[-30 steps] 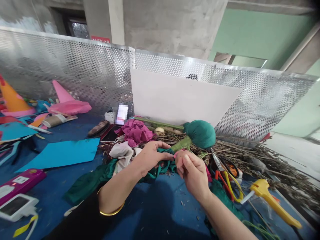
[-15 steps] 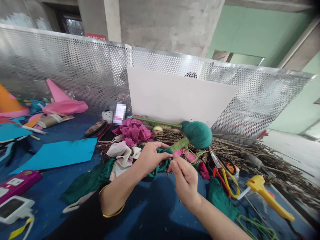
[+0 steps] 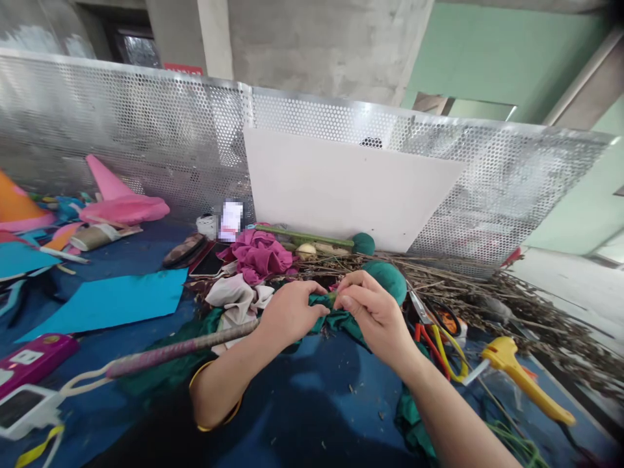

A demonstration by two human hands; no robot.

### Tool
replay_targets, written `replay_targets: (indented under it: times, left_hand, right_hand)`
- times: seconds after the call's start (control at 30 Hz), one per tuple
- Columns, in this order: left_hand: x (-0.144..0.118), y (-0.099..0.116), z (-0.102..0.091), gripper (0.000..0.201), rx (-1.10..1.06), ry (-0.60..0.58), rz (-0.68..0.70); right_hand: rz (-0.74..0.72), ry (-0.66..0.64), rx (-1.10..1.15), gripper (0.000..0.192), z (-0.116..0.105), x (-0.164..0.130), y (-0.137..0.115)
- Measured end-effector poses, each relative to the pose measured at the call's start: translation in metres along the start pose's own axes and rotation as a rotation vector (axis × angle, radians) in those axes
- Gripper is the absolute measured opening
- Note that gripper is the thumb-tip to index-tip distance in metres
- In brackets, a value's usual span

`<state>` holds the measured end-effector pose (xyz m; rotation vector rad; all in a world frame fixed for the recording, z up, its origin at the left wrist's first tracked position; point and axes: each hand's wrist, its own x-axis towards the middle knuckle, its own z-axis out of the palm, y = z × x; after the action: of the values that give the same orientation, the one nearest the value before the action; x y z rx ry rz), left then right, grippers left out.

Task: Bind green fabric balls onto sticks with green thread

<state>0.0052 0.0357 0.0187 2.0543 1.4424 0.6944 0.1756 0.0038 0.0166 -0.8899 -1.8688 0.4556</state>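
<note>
My left hand (image 3: 290, 312) and my right hand (image 3: 377, 315) meet fingertip to fingertip over a crumpled dark green cloth (image 3: 341, 320) on the blue table. The left pinches the cloth where it joins the green-wrapped stem of a green fabric ball (image 3: 392, 276). The right hand closes over that stem and hides most of it, so only the ball's top shows behind the knuckles. A pinkish rod (image 3: 180, 351) lies slanted under my left forearm. A gold bangle sits on my left wrist.
Behind the hands lie magenta cloth (image 3: 258, 253), white cloth (image 3: 236, 296) and a pile of dry twigs (image 3: 511, 305). Scissors (image 3: 433, 328) and a yellow glue gun (image 3: 519, 374) lie right. A cyan sheet (image 3: 107, 302), a pink cone (image 3: 117, 195) and a purple power strip (image 3: 29, 356) are left. A white board (image 3: 341, 192) leans on the perforated screen.
My right hand moved up and forward over the stem, covering most of the green ball. The ball dropped lower. A pinkish rod has come into view under my left forearm.
</note>
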Motion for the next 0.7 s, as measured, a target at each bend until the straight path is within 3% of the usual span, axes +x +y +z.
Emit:
replay_targets:
  times: [0.23, 0.7]
  left_hand:
    - [-0.006, 0.011, 0.002, 0.022, 0.220, -0.051, -0.035]
    - [-0.011, 0.016, 0.010, 0.024, 0.335, -0.076, 0.005]
  right_hand:
    - [0.077, -0.021, 0.022, 0.029, -0.006, 0.002, 0.006]
    - [0.171, 0.090, -0.058, 0.030, -0.002, 0.004, 0.009]
